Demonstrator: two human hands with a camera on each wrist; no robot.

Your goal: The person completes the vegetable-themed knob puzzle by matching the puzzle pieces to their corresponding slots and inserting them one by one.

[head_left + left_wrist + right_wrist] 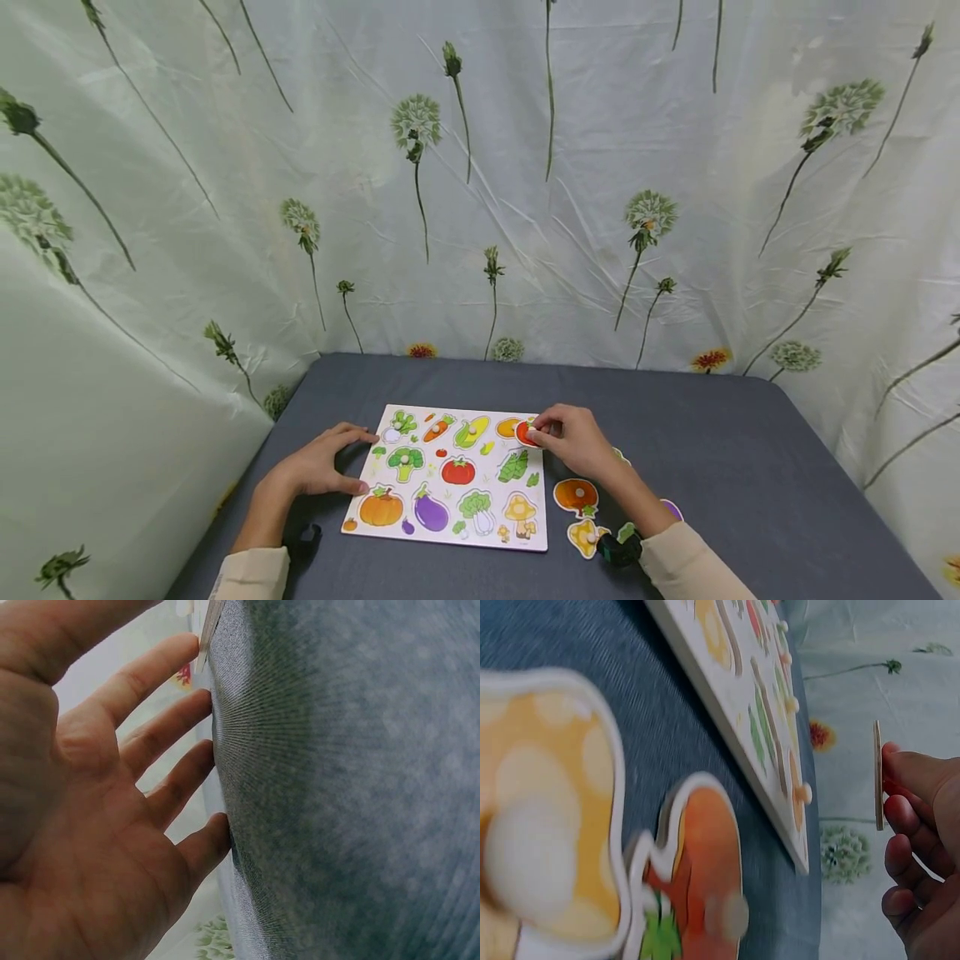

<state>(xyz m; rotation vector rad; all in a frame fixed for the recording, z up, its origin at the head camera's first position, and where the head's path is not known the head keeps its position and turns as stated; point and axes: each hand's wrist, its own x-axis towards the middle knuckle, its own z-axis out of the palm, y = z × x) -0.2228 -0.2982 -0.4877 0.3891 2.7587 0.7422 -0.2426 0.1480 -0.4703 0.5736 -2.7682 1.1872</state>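
Right hand [576, 440] pinches a tomato piece [522, 435] (left hand [318, 465] touches the board [486, 483]).

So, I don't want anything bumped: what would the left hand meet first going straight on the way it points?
Most likely the white puzzle board, at its left edge; the left hand is right at it, though exact contact is unclear.
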